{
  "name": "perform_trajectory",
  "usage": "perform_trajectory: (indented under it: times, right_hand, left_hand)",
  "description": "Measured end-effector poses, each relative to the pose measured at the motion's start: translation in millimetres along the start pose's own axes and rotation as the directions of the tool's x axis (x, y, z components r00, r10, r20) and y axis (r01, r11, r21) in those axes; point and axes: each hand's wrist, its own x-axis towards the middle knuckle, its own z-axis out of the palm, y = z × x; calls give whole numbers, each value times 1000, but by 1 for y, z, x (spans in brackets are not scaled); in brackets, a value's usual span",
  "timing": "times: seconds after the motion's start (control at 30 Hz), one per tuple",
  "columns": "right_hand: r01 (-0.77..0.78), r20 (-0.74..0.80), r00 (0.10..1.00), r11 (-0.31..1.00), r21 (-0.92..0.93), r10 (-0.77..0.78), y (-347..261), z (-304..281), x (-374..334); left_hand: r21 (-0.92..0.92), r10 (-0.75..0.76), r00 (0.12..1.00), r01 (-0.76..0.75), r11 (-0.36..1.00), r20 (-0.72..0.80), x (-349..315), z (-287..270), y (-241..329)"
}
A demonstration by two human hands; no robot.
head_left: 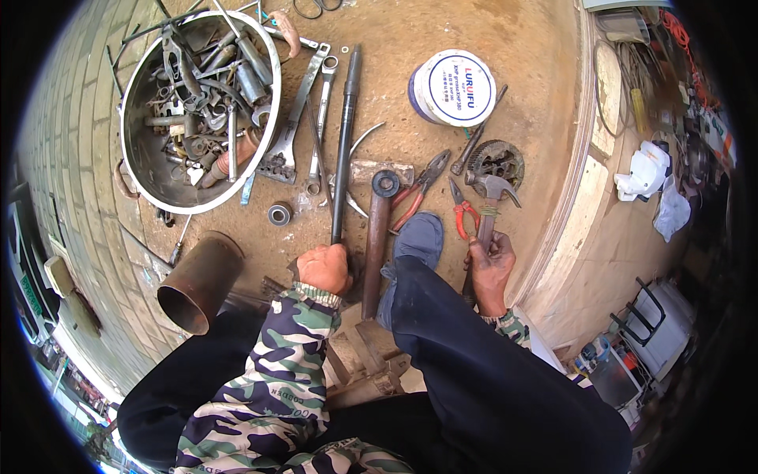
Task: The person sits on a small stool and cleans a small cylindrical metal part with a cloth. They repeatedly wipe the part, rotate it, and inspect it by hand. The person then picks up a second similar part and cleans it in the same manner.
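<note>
My right hand [491, 265] is closed around the handle of a claw hammer [493, 187], close below its head; wire is wound on the handle. My left hand [322, 268] is a fist at the near end of a long dark steel rod [345, 150], and that end disappears into the fingers. Just right of the rod stands a rusty pipe [376, 253] with a ring-shaped top. Red-handled pliers [463, 212] lie beside the hammer, and larger pliers [426, 182] sit farther left. Behind the hammer head is a round greasy gear part [497, 164].
A white-rimmed basin [277, 103] of metal parts and tools stands at the far left. Near it are wrenches [324, 110], a bearing [279, 213] and a rusty wide tube [201, 280]. A white-lidded tub [454, 88] sits at the back. My shoe [420, 237] is between my hands.
</note>
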Motion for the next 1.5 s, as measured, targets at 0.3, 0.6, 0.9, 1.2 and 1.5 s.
perform_trajectory:
  times: [0.3,0.6,0.9,1.2,1.5]
  right_hand:
    - [-77,-24,997,994,72,79,1,-2,-1]
    - [-35,3,999,999,40,35,10,-4,0]
    - [-68,10,998,997,42,68,2,-1,0]
    - [-106,26,994,991,80,104,6,-3,-2]
    - [-90,25,996,995,36,90,6,-2,-4]
  left_hand:
    - [-357,96,967,-178,917,-235,16,-44,29]
    - [-313,272,879,-405,859,-391,7,1,45]
    - [-339,30,998,-48,939,-59,-10,13,28]
    - [-498,-235,967,157,853,-97,3,-13,39]
    - [-542,-385,900,224,810,-204,16,-23,5]
